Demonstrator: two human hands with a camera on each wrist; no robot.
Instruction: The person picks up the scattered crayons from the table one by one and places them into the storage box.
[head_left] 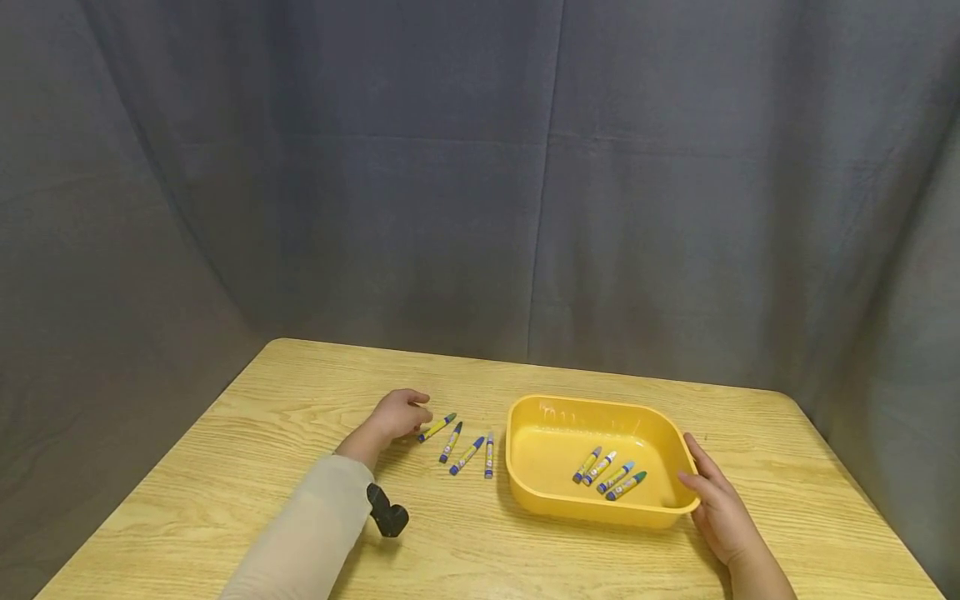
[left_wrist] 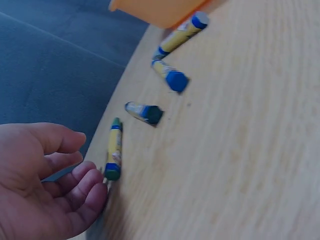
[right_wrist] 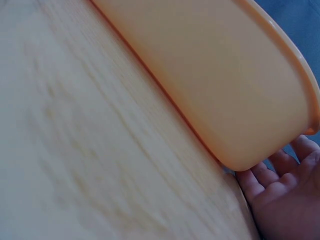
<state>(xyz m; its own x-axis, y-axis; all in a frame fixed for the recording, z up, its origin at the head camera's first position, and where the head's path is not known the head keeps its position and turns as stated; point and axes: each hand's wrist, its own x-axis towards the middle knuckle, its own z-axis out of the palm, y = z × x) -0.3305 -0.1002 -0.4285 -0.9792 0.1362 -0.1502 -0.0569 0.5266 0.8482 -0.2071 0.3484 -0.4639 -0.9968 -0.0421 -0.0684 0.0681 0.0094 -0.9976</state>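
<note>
My left hand (head_left: 397, 414) is beside the left end of a row of crayons, its fingers loosely bent and holding nothing. Closest to its fingertips lies a green crayon (left_wrist: 114, 150) with a yellow wrapper; whether they touch it I cannot tell. To the right lie a dark-tipped crayon (head_left: 451, 442), a blue crayon (head_left: 467, 457) and a pale-tipped crayon (head_left: 489, 455). My right hand (head_left: 720, 508) grips the right side of a yellow plastic tray (head_left: 547, 498), thumb over the rim and fingers against the outer wall. Inside are several crayons, among them a green one (head_left: 626, 486).
A wooden table (head_left: 465, 558) carries everything. Grey curtains (head_left: 420, 208) hang behind it and at both sides. A black strapped device (head_left: 387, 510) sits on the left sleeve (head_left: 307, 529).
</note>
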